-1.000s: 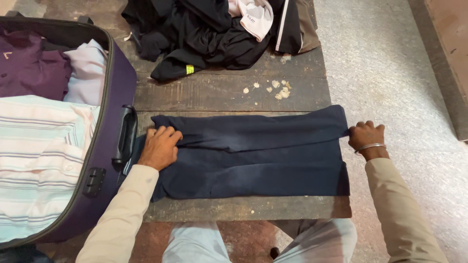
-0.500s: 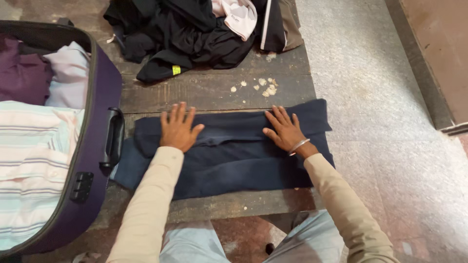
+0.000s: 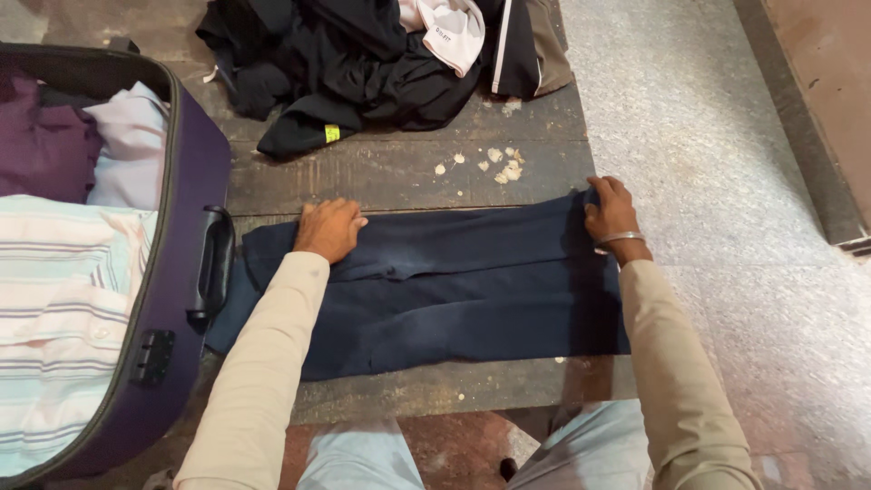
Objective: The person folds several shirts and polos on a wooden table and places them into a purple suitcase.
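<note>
Left hand: the left hand [image 3: 328,229] lay knuckles up on the far left corner of the folded navy garment [image 3: 454,290], fingers curled together and pressing the cloth; whether it pinched a fold I could not tell.
Right hand: the right hand [image 3: 611,210], with a metal bangle [image 3: 619,239] at the wrist, sat at the garment's far right corner, fingers bent and closed over the edge of the cloth.
Garment: it lay flat and long across the near part of the dark wooden bench [image 3: 408,172], its left end reaching beside the handle of the purple suitcase [image 3: 195,272].
Suitcase: it stood open at the left, holding a striped shirt [image 3: 63,299], a pale lilac shirt [image 3: 127,150] and a purple garment [image 3: 45,145].
Far side: a heap of black clothes [image 3: 363,63] with a white piece [image 3: 454,32] lay on the bench's far edge; pale crumbs [image 3: 499,166] were scattered between the heap and the navy garment.
Change: half a second before, both hands had been spread flat with fingers apart nearer the middle of the cloth; now they had curled and the right hand had shifted out to the right end.
</note>
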